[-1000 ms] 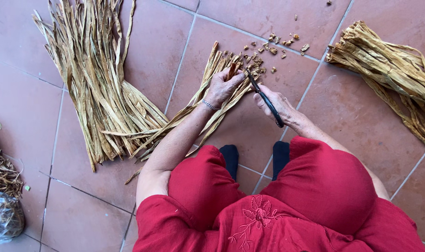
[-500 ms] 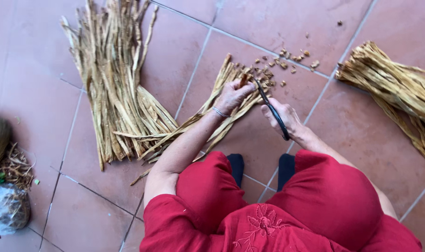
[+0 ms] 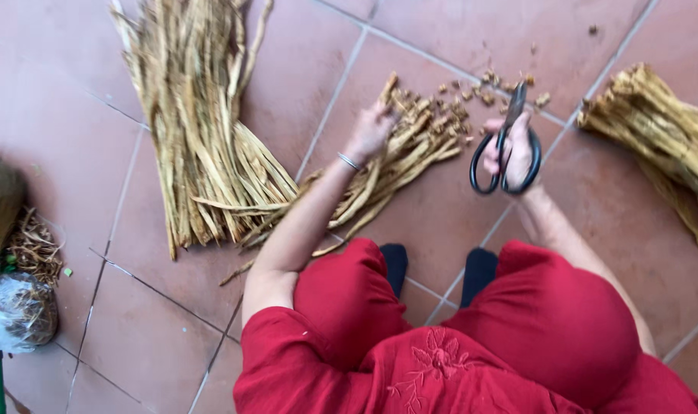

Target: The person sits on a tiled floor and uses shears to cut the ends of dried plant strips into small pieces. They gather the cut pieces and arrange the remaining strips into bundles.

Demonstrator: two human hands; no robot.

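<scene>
- Dried tan strips in a small bundle (image 3: pixel 395 165) lie on the reddish tiled floor (image 3: pixel 456 222), pinned near their tips under my left hand (image 3: pixel 370 130).
- Black-handled scissors (image 3: pixel 507 146), held closed in my right hand (image 3: pixel 511 147), could nick those fingers if I cut too close.
- Small cut bits (image 3: pixel 487 83) may scatter.

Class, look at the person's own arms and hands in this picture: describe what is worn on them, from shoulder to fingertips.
Both arms are bare from the upper arm down. Short red sleeves of a red top with stitched flower embroidery cover only the shoulders. The left hand has no glove, and a thin silvery bangle circles its wrist. The right hand is also gloveless, and no band shows on its wrist. No rings can be made out.
</scene>
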